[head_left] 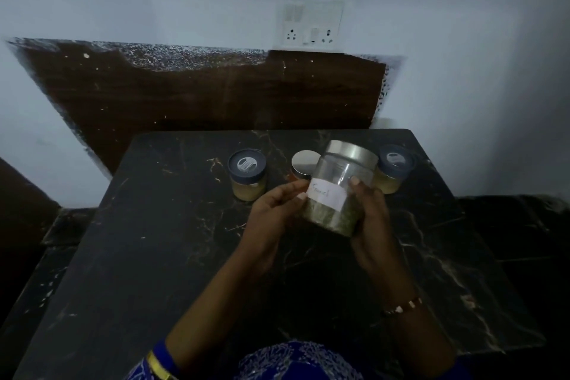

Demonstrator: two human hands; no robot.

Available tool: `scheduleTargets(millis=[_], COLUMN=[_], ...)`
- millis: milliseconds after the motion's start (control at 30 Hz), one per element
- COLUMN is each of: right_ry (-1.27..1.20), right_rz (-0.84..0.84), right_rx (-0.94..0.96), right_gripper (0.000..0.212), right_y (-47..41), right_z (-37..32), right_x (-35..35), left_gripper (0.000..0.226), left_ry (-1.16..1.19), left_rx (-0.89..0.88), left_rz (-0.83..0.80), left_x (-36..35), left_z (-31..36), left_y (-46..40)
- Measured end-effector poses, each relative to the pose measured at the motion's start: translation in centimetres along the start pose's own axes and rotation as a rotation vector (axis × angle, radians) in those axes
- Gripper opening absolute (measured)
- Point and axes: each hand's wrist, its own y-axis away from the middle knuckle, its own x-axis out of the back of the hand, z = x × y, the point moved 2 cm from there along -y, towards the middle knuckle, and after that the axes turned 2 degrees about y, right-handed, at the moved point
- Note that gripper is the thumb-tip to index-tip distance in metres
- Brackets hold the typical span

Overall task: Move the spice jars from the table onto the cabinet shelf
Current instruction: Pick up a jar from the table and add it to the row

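Both hands — left hand [271,210], right hand [371,219] — grasp a tilted clear glass jar with a steel lid and white label [336,191], lifted above the dark marbled table [154,241] at frame centre. Behind it stand two blue-lidded jars of pale powder [247,174] [391,173] — and a steel-lidded jar [303,163], partly hidden.

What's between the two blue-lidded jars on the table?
In the head view, a silver-lidded jar stands on the table between the left blue-lidded jar and the right one; the lifted labelled jar partly hides it.
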Motion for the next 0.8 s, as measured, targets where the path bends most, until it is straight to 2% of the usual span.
scheduleTargets(millis=[167,267,500,600,800], right_ry=[-0.045,0.014,0.131,0.152,0.254], right_rz=[-0.042,-0.047,-0.016,-0.039,-0.109], right_rx=[0.033,0.059,0.081,0.061,0.116], right_gripper=[0.054,0.037,0.042,0.037,0.044], right_y=[0.0,-0.3,-1.2,-1.2,-1.9], right_z=[-0.2,-0.3,-0.2,-0.5,-3.0], right_x=[-0.5,-0.6,-0.8,-0.9,-2.8], left_gripper=[0.03,0.035,0.035,0.035,0.033], left_ry=[0.076,0.099,0.122,0.111,0.1], left_rx=[0.112,0.145,0.106,0.082,0.038], left_rz=[-0.121,-0.119,-0.104,-0.103,-0.072], left_x=[-1.1,-0.9,-0.1,-0.1,-0.4], left_z=[-0.1,-0.6,-0.3,0.2,2.4], left_y=[-0.1,-0.2,-0.5,-0.7,-1.8])
